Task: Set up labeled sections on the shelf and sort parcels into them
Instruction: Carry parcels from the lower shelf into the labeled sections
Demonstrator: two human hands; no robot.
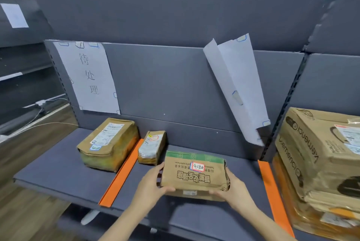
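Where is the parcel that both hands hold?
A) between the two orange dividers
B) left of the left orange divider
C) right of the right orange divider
A: the left hand and right hand hold the parcel between the left divider and the right divider, just in front of a smaller parcel.

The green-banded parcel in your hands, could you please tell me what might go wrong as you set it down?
1. The paper label above this section has peeled and folded over, hiding its text, so the green-banded parcel, gripped by the left hand and right hand, may be sorted wrongly.
2. That label could drop off entirely.
3. Slid back, the parcel might knock the small parcel beside the orange divider.
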